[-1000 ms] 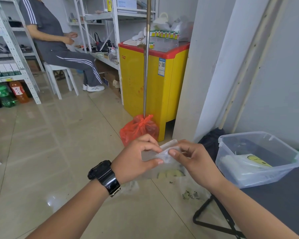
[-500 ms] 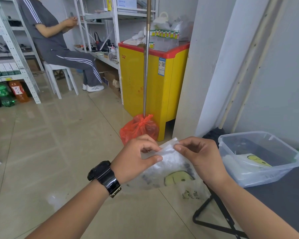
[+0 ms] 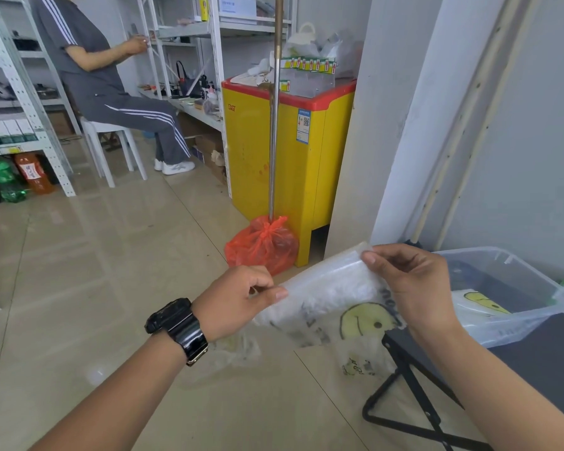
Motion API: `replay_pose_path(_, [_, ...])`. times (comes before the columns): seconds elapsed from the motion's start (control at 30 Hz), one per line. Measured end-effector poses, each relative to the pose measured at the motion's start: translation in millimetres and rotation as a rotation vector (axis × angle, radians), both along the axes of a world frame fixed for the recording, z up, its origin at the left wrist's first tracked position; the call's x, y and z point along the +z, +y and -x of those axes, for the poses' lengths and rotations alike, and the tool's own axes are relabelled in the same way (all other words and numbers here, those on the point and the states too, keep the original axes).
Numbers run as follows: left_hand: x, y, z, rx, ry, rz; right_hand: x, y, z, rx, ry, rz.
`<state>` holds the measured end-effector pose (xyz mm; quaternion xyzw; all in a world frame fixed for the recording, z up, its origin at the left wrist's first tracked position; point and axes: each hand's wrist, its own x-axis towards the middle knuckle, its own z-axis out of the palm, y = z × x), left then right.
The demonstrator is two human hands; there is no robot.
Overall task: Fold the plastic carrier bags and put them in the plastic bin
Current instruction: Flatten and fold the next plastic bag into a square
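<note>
**Over a tiled shop floor, a carrier bag was held stretched for folding**

A glossy tiled floor (image 3: 111,288) was spread beneath the work, with a yellow cabinet (image 3: 274,157) and a knotted red bag (image 3: 262,247) behind, and a seated person (image 3: 88,70) by the shelving (image 3: 189,30) at far left. A translucent carrier bag (image 3: 332,294), printed with a yellow smiling face, was held in the air between the two hands, well above the floor. Its upper edge was pinched by the left hand (image 3: 235,301) between thumb and curled fingers at the lower end, and by the right hand (image 3: 414,288) at the higher end, so that the edge was drawn into a sloping line while the rest was left to hang. The bag was probably held stretched in this way so that the limp film could be flattened and its edges lined up before a fold was made. The plastic bin (image 3: 508,333) was set on the dark table (image 3: 547,359) just beside the right hand, presumably so that each finished bag could be dropped in with a short reach; one folded bag (image 3: 479,302) with the same print was already laid inside. The fold on the held bag was judged not yet finished
</note>
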<state>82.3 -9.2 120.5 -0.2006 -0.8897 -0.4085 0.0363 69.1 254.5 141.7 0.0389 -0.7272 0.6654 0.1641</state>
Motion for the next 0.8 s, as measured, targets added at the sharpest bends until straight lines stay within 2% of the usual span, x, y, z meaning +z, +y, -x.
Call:
replay_pose_path(0.13, [-3,-7,2,-0.009,0.007,0.045,7,10,0,-0.026,0.001,0.098])
replay_pose_path(0.2, [-2,-9,2,-0.024,-0.01,-0.003,9,12,0,-0.021,-0.008,0.144])
replay_pose_path(0.43, [3,-9,0,-0.023,-0.166,-0.369,11,21,0,0.028,-0.063,0.333])
replay_pose_path(0.67, [13,2,-1,0.201,0.037,-0.616,10,19,0,0.08,-0.064,0.347])
replay_pose_path(0.73, [15,6,-2,0.239,0.034,-0.703,9,18,0,0.078,-0.062,0.351])
replay_pose_path(0.8, [14,8,-2,0.233,-0.043,-0.815,9,18,1,0.073,-0.064,0.374])
